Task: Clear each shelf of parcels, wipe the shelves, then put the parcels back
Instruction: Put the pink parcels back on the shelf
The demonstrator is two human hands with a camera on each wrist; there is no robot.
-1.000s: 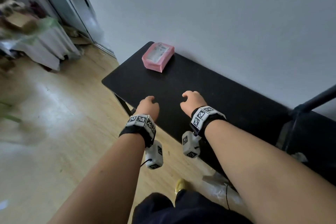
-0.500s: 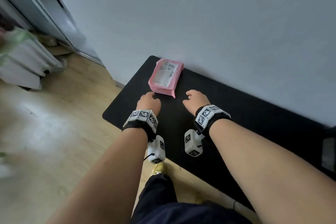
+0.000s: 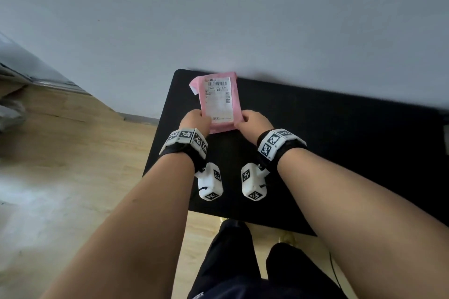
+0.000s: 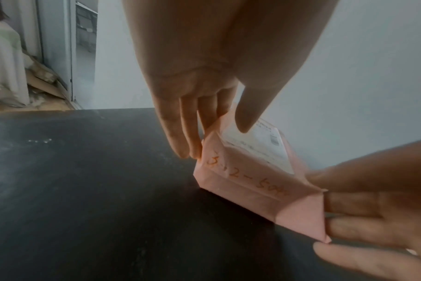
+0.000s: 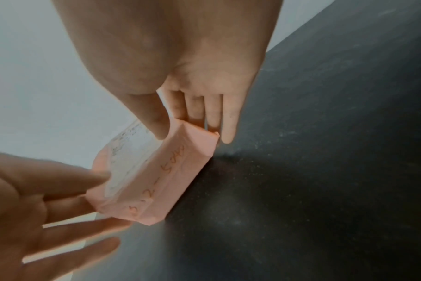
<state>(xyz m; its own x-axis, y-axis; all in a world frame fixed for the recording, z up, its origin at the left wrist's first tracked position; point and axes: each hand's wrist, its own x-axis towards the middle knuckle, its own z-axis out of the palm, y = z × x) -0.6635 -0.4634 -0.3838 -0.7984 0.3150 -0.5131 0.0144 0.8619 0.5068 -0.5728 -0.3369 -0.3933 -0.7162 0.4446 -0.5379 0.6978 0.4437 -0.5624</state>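
we held a pink parcel (image 3: 220,102) at its near end with both hands, over the black shelf top (image 3: 315,153), close to the grey wall (image 3: 243,19). our left hand (image 3: 195,121) pinched its left corner, thumb on the white printed label (image 3: 218,98), fingers (image 4: 185,133) down the side. our right hand (image 3: 254,122) gripped the right corner the same way, thumb on top. orange handwriting showed on the parcel's near face. we could not tell whether its far end rested on the shelf. wooden floor (image 3: 73,153) lay to the left.

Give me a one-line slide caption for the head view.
Both hands, left hand and right hand, grip pink parcel on black shelf.
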